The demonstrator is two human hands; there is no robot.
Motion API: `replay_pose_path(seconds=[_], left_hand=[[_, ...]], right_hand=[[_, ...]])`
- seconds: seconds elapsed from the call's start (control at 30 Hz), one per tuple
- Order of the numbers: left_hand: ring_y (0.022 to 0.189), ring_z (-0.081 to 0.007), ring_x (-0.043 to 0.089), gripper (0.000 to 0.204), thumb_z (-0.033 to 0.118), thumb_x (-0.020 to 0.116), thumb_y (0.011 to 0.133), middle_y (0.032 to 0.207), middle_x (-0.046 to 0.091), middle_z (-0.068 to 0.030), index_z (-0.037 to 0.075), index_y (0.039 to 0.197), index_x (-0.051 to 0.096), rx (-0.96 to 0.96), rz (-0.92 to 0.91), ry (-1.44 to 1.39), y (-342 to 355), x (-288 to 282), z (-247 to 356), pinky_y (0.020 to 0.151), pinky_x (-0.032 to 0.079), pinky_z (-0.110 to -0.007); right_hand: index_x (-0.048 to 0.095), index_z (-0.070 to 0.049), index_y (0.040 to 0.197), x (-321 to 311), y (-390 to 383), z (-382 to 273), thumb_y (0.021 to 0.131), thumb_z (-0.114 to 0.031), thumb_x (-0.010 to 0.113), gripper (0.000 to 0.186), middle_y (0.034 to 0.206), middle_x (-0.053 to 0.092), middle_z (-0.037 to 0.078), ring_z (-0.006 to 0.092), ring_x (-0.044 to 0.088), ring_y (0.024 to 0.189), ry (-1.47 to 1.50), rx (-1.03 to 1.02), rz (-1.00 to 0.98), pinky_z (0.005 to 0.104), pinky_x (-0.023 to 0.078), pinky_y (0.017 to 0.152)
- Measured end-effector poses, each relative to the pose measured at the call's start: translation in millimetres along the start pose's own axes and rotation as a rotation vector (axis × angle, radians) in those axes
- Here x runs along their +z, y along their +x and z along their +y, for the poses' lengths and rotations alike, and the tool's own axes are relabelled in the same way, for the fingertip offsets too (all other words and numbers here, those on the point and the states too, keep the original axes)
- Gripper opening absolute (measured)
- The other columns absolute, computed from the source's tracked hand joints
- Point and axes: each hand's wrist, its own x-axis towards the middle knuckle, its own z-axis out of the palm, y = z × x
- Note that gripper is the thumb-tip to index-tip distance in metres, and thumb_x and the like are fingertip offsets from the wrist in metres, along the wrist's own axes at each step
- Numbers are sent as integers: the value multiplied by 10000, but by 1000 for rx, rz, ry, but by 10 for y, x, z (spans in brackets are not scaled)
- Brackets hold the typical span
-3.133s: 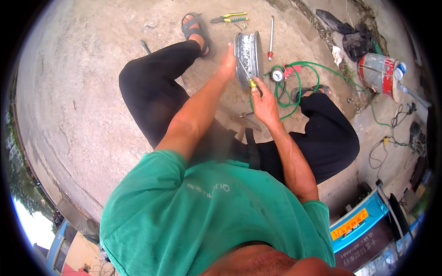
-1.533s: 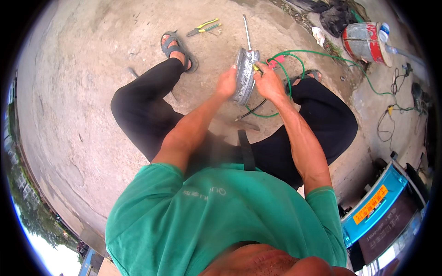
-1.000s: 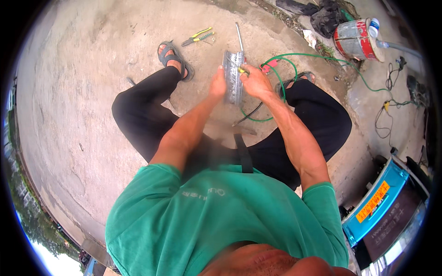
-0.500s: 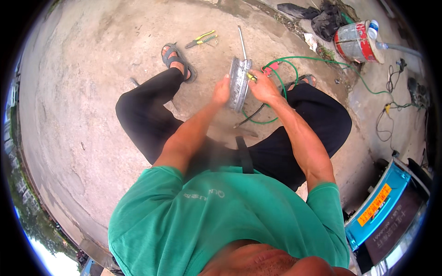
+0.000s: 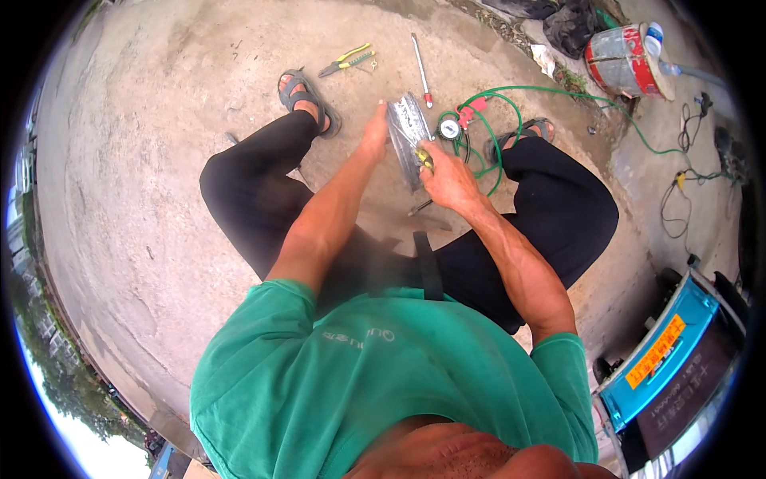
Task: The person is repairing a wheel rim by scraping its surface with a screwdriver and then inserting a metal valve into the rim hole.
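A: "You've got the metal wheel rim (image 5: 409, 120) over the concrete ground (image 5: 159, 184), well in from its rubble-strewn edge. Your left hand (image 5: 375, 134) lies along the rim's left side; I can't tell whether its fingers grip."

B: "And your right hand (image 5: 452, 180) is clenched round a yellow-handled screwdriver (image 5: 424, 159); the pressure gauge (image 5: 450, 129) sits near the rim's right side."

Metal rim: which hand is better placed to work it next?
Likely the right hand: it grips the yellow-handled tool at the metal rim; the left hand is at the rim's left edge.
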Motion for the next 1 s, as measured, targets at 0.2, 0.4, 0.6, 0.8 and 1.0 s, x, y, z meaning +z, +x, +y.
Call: replay_pose_path(seconds=[0.2,0.4,0.6,0.8,1.0], left_hand=[[1104,-300,696,650,520,298,1111,1302,688,-149,18,1414,580,19,-151,-364,-390,229,177,1006,541,-488],[1074,-302,712,632,496,284,1118,1271,701,-153,26,1417,582,53,-122,-334,-478,198,461,967,575,-505],[1072,-266,690,604,513,445,1088,1240,679,-153,-9,1340,615,132,71,-178,-10,31,215,949,564,-432],[1113,-261,646,691,553,378,1094,1263,685,-162,-46,1337,622,221,115,100,-149,127,3,995,486,-415],[1037,-238,665,665,544,385,1093,1200,677,-158,-37,1330,607,200,99,-173,-299,150,248,952,523,-410]], right_hand=[[588,-100,1374,-10,-17,-6,932,-184,649,454,1247,681,244,443,653,1139,68,-23,94,497,520,969],[603,-88,1370,136,99,81,956,-207,620,431,1223,673,272,456,643,1126,169,-124,169,512,502,975],[572,-73,1415,404,96,105,977,-197,593,456,1249,665,279,461,631,1163,246,-153,224,513,491,1005],[556,-70,1440,386,470,-201,1017,-201,543,443,1219,676,305,479,659,1119,320,43,291,496,519,964],[553,-97,1436,317,151,-203,1005,-206,553,445,1159,703,275,489,667,1071,215,0,153,555,515,935]])
